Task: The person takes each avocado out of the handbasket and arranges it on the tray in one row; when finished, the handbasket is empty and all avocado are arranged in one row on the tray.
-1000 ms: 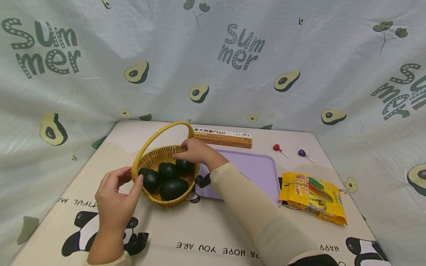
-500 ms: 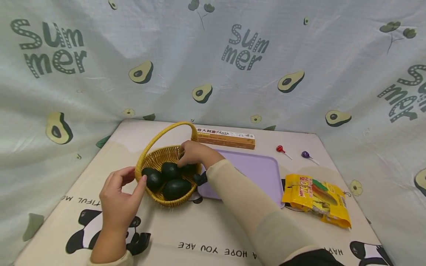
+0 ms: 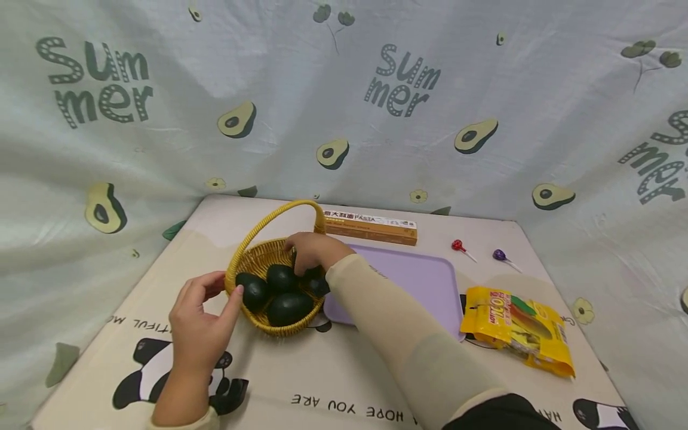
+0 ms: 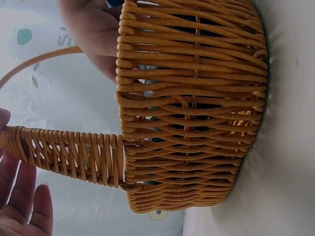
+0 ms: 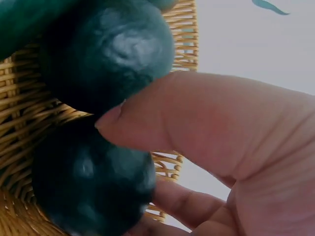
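Item: one avocado [image 5: 93, 182], dark green, lying at the right side of the wicker basket [image 3: 276, 330], directly beneath the right hand [image 3: 317, 252]; we see it as nearly round, so its long axis we cannot tell. Nearer hand: the right, which pinches it, thumb on one side, fingers on the other. Pose: back of the hand uppermost, fingers pointing down inside the rim, sleeved forearm [image 3: 398, 334] slanting in from the near right over the lilac tray [image 3: 424, 280]. Left hand [image 3: 201, 325]: at the opposite side, thumb and fingers pinching the foot of the handle [image 4: 74, 155]; how firmly, we cannot say. Also counted: three further avocados [image 3: 290, 309] in the basket, which stands upright on the desk [image 3: 322, 364].
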The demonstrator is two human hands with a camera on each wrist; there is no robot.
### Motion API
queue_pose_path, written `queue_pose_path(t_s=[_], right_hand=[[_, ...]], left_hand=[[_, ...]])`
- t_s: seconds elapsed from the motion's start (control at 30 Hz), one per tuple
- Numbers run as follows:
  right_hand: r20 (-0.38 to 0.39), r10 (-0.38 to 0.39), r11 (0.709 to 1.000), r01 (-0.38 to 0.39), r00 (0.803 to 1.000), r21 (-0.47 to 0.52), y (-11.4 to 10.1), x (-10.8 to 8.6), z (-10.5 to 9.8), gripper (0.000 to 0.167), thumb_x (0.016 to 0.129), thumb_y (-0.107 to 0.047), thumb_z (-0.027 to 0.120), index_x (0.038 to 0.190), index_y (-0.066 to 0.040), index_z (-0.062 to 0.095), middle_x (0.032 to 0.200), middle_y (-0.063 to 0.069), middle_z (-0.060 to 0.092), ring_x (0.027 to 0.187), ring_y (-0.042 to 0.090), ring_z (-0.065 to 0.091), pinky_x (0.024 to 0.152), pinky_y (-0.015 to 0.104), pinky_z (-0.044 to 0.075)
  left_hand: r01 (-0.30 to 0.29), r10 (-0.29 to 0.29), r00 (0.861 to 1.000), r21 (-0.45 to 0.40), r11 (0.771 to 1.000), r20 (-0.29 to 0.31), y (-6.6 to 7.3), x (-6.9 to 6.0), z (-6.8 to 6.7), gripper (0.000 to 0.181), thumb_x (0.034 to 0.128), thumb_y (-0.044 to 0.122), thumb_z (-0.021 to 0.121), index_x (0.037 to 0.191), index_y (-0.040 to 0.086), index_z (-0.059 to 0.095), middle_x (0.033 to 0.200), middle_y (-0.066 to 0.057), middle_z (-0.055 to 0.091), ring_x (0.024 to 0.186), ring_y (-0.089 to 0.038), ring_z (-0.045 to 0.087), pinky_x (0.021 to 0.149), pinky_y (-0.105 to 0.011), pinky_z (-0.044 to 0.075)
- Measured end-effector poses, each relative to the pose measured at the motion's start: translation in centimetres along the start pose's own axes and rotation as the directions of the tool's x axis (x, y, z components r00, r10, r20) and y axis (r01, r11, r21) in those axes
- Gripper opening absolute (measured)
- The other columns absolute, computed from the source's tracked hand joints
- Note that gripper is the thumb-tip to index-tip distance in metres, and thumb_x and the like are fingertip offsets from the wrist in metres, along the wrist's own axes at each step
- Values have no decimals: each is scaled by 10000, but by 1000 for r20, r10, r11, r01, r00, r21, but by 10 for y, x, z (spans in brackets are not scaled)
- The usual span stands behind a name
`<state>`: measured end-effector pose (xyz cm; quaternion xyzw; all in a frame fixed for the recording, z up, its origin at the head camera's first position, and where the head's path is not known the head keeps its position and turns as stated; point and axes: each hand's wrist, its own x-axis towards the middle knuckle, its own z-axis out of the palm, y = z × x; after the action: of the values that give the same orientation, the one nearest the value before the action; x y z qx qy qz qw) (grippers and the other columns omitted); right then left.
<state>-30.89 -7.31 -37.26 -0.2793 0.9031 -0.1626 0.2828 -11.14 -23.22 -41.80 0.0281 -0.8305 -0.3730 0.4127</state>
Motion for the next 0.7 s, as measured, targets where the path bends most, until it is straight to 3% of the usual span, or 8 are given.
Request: queue_pose_path(t_s=[0.3, 0.5, 0.7], right_hand=[[16, -1, 999, 2, 1000, -53, 1, 11, 10, 633, 896, -33, 738, 1457, -268, 563, 1471, 4, 542, 1102, 153, 567, 866, 316, 562], [26, -53, 995, 55, 998, -82, 3, 11, 10, 574, 909, -12, 716, 1413, -269, 618, 1415, -13, 579, 1096, 141, 576, 866, 306, 564], [-15, -124, 990, 123, 992, -73, 5, 7, 3, 534, 901, -43, 721, 1376, -279, 655, 1416, -29, 589, 1154, 142, 568, 973, 335, 551]], left_hand=[[-9, 9, 1000, -15, 1000, -8, 0, -1, 1, 359, 840, 54, 825, 1157, -21, 674, 1050, -149, 675, 992, -166, 614, 938, -17, 440], [-5, 5, 1000, -19, 1000, -5, -1, -2, 1, 357, 846, 59, 822, 1163, -15, 674, 1054, -139, 674, 998, -122, 599, 935, -19, 441], [-19, 19, 1000, -19, 1000, -14, 0, -2, 2, 353, 847, 46, 815, 1162, -22, 670, 1051, -141, 672, 997, -116, 599, 936, -20, 446]])
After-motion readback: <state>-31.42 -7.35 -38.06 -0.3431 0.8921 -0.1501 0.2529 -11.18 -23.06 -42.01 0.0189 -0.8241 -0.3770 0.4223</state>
